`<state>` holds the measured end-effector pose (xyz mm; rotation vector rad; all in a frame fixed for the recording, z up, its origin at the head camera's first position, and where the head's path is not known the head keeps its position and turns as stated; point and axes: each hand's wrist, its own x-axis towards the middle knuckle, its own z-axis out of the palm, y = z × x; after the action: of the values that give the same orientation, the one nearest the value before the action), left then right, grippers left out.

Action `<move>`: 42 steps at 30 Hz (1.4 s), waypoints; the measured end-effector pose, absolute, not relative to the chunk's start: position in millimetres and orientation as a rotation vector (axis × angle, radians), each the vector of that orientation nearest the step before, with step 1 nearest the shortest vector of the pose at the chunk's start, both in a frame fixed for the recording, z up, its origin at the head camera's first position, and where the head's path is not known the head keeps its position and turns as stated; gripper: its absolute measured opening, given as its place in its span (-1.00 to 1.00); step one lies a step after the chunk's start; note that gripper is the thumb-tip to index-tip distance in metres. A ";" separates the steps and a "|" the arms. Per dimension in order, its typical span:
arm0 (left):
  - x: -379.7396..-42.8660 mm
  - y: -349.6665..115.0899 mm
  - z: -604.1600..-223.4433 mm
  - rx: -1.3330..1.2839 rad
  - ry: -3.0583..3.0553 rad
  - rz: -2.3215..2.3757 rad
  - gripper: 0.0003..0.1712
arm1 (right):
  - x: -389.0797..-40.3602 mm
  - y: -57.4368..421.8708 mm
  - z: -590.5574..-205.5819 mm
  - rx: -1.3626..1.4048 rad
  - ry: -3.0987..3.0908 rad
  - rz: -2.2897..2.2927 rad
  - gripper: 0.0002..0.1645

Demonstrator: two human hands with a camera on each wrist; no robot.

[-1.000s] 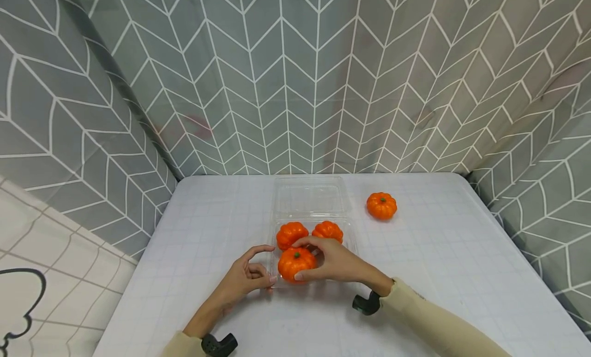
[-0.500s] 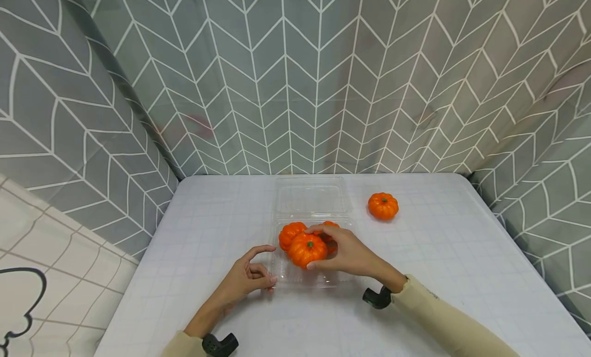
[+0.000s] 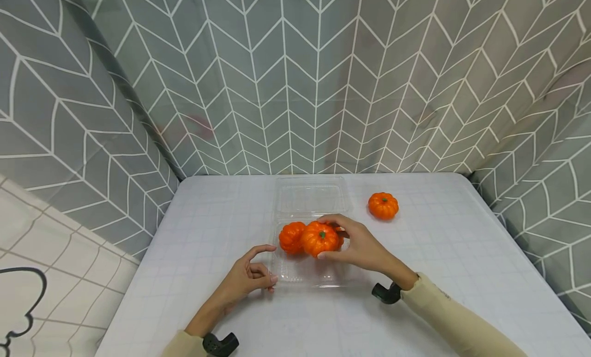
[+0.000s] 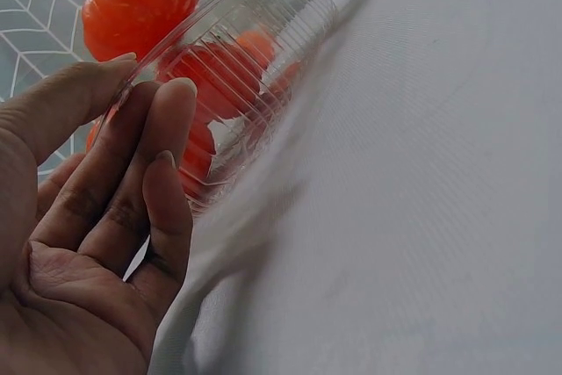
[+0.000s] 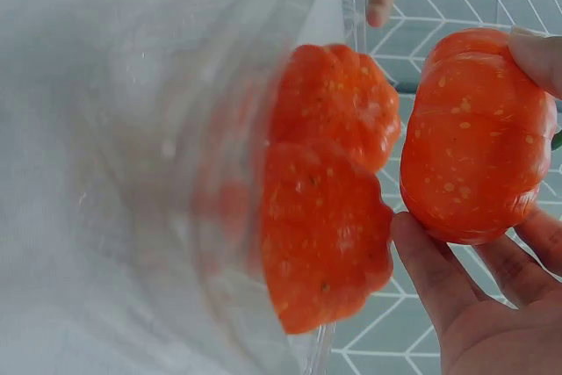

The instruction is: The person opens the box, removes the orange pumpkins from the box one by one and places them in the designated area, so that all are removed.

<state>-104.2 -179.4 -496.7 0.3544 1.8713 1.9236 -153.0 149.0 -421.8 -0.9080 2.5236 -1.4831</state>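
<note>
My right hand (image 3: 357,244) grips a small orange toy pumpkin (image 3: 319,239) with a green stem, thumb on one side and fingers on the other. In the right wrist view this pumpkin (image 5: 474,142) is held above the clear plastic clamshell container (image 3: 304,275). Two more pumpkins sit inside at the back: one at the left (image 3: 291,238), the other largely hidden behind the held one in the head view. Both show side by side in the right wrist view. My left hand (image 3: 247,275) pinches the container's left rim (image 4: 145,76) between thumb and fingers.
The container's lid (image 3: 310,195) lies folded back toward the far table edge. One more orange pumpkin (image 3: 383,206) rests on the white table (image 3: 415,275) at the back right. A patterned grey curtain (image 3: 295,90) hangs behind.
My right hand has lifted the front pumpkin out of the container's front left and carried it right and back, over the others. The left hand has stayed at the rim.
</note>
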 end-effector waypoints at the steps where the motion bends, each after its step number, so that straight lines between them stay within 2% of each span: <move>1: -104.5 -179.4 -497.1 0.361 1.871 1.924 -0.06 | -153.5 150.5 -421.5 -0.901 2.526 -1.486 -0.19; 42: -104.6 -179.5 -497.0 0.321 1.881 1.913 -0.07 | -158.9 198.6 -417.4 -0.774 2.742 -1.462 -0.18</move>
<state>-104.6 -179.5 -497.0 0.3213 1.8814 1.9129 -158.9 198.6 -417.4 -0.7739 2.7418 -1.4621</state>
